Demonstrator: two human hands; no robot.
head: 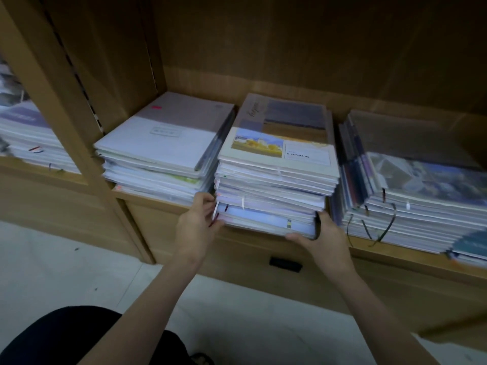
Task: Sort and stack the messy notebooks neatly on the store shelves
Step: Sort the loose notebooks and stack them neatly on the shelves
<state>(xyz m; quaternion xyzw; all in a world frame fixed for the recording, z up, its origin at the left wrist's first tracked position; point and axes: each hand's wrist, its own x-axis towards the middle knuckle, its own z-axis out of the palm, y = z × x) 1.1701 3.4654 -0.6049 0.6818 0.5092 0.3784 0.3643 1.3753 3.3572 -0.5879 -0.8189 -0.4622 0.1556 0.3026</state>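
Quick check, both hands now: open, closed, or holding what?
Left hand: fingers curled on the middle notebook stack's left edge.
Right hand: grips its bottom right corner.

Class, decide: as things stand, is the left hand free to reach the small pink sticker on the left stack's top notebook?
Probably not: the left hand is busy gripping the middle stack, though nothing covers the pink sticker.

Right notebook stack (434,206) runs off the frame's right edge; left bay's pile (29,135) is blurred, cropped; cover label (307,155) small print seems illegible.
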